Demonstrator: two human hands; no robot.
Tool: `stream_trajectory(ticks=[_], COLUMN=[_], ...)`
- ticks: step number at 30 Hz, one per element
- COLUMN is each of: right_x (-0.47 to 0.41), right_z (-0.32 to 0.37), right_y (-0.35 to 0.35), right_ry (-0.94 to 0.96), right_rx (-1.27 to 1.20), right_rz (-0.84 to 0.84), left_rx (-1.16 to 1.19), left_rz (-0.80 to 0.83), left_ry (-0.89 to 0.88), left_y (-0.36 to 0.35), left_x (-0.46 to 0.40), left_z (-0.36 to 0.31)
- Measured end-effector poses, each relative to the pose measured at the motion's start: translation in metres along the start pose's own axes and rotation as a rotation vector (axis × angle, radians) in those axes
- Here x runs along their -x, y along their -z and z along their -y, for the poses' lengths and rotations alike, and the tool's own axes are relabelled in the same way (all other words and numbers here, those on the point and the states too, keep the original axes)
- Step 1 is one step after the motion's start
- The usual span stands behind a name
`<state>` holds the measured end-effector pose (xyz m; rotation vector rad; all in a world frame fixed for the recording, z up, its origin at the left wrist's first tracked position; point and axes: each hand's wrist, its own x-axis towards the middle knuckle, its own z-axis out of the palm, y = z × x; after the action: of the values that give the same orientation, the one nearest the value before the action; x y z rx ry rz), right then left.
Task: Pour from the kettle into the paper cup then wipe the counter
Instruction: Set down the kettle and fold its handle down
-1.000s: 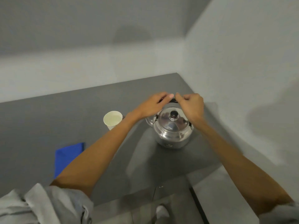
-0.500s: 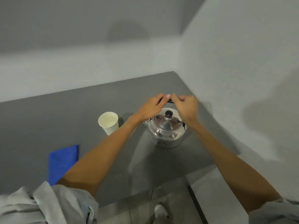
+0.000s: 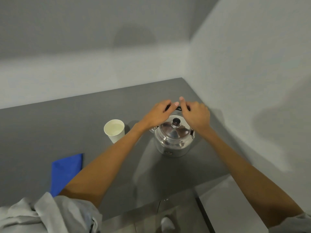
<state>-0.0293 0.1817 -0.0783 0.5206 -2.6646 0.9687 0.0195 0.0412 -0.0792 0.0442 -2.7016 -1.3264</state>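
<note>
A shiny steel kettle [image 3: 173, 140] with a black lid knob stands on the grey counter [image 3: 67, 125] near the right wall. Its black handle [image 3: 178, 108] is folded toward the back. My left hand [image 3: 158, 113] curls its fingers around the handle's left end. My right hand [image 3: 196, 115] rests on the right end, one fingertip raised. A white paper cup [image 3: 114, 130] stands upright left of the kettle, apart from it, with pale liquid inside. A folded blue cloth [image 3: 65, 170] lies flat at the front left, partly under my left forearm.
Grey walls meet in a corner behind and right of the kettle. The counter's front edge runs below my arms, with cabinet fronts and the floor beneath. Grey sleeves are bunched at both elbows.
Both hands stay on the kettle's handle and the kettle stays on the counter. A fingertip of my right hand has lifted a little.
</note>
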Motion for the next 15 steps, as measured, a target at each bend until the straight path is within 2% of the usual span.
stream_trajectory(ticks=[3,7,11,15], right_x=[-0.008,-0.023,-0.032,-0.019], right_z=[0.011,0.053,0.115,0.178], right_y=[0.016,0.04,0.042,0.014], right_ry=[0.068,0.235,0.383,0.518], right_rx=[0.091,-0.048,-0.227,-0.335], right_rz=[0.019,0.086,0.271,0.515], left_rx=[-0.024,-0.095,-0.167,-0.18], left_rz=[-0.052,-0.113,-0.226,-0.366], left_ry=[-0.043,-0.103,-0.101,-0.03], left_y=[0.01,0.046,0.095,0.134], left_x=[0.002,0.013,0.043,0.097], left_z=[-0.004,-0.007,-0.003,0.01])
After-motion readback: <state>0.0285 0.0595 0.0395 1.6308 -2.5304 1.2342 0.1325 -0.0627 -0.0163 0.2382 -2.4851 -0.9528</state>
